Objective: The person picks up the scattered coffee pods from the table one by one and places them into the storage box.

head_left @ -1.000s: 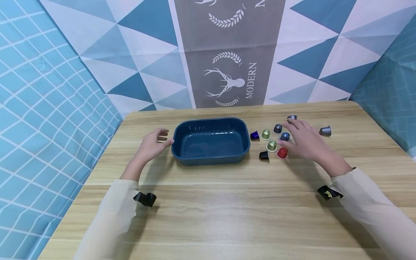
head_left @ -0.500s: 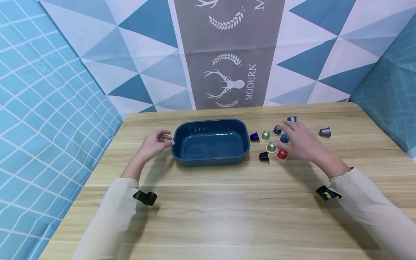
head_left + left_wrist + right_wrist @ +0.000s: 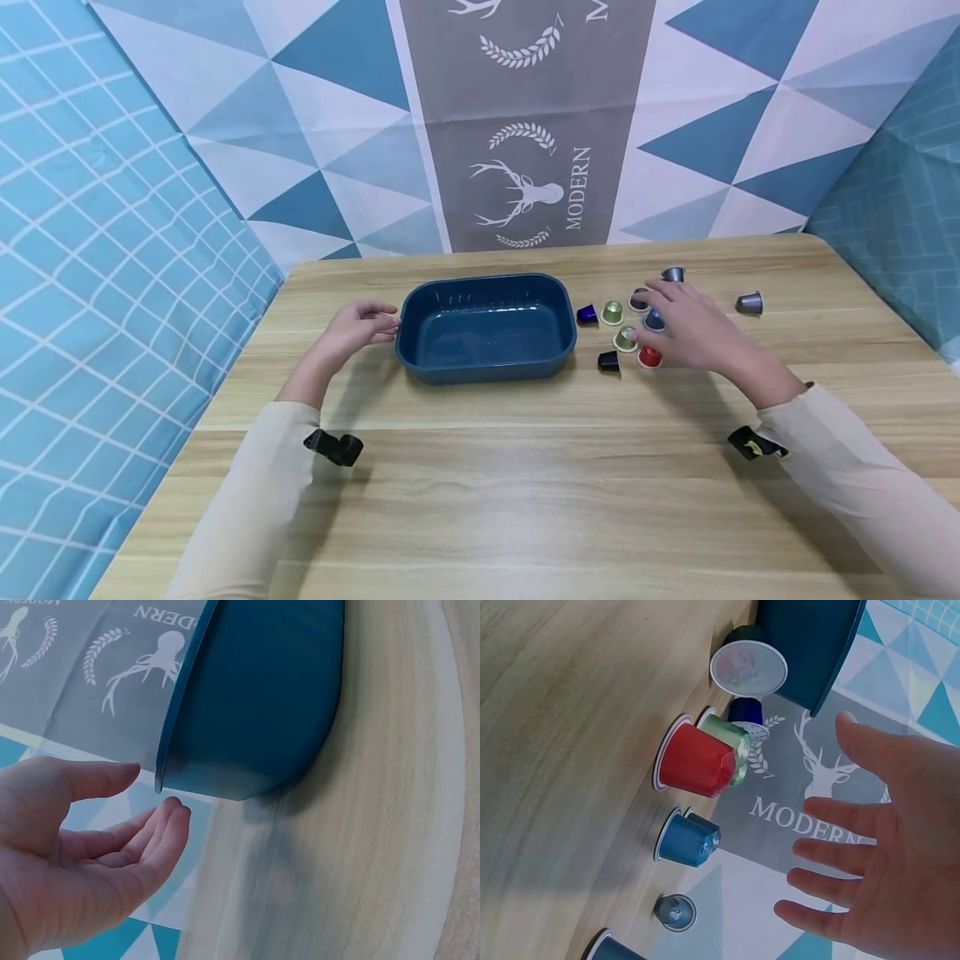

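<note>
My left hand (image 3: 348, 333) is beside the left end of a dark blue rectangular basin (image 3: 487, 371). In the left wrist view its thumb and fingers stand apart around the height of the basin's rim (image 3: 171, 724), holding nothing. Over at the right, my right hand (image 3: 693, 329) hovers above a group of coffee capsules, fingers spread and holding nothing. Below and around it are a red capsule (image 3: 697, 761), a blue capsule (image 3: 682, 838), green capsules (image 3: 612, 312), a black capsule (image 3: 609, 361) and a purple-blue capsule (image 3: 587, 314). The hand partly covers the blue and red ones in the head view.
A grey capsule (image 3: 749, 303) lies on its side to the right of the right hand; another silver capsule (image 3: 673, 275) lies behind it. The wooden table (image 3: 480, 500) extends in front of the basin. Patterned cloth (image 3: 532, 125) hangs along the back edge.
My right hand has shifted slightly left and toward me over the capsules. The left hand's fingers have drawn a little closer together by the basin. Basin and capsules stay in place.
</note>
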